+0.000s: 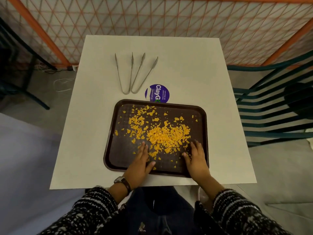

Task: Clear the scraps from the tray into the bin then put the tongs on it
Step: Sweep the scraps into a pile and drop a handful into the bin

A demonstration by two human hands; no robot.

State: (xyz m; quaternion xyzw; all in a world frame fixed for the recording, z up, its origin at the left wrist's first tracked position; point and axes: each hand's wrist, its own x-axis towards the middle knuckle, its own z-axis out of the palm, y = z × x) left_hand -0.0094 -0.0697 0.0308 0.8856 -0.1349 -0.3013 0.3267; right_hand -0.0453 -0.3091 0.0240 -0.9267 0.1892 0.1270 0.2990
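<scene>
- a dark tray lies on a white table, towards the table's near edge.
- orange scraps cover the tray floor: a thick heap sits right of the tray's middle, and looser bits are scattered towards its far left corner.
- the left hand lies flat on the tray floor near the tray's near rim, fingers straight and close together, touching the left side of the heap; it holds nothing.
- the right hand lies flat near the tray's right rim, fingers straight, at the right side of the heap; it holds nothing.
- 2 pairs of tongs lie on the table beyond the tray's far rim, apart from it: 1 pair of tongs and a second pair just beside it, hinge ends nearest the tray, arms spread.
- a round purple sticker is partly under the tray's far rim.
- a dark green chair stands to the right of the tray, off the table.
</scene>
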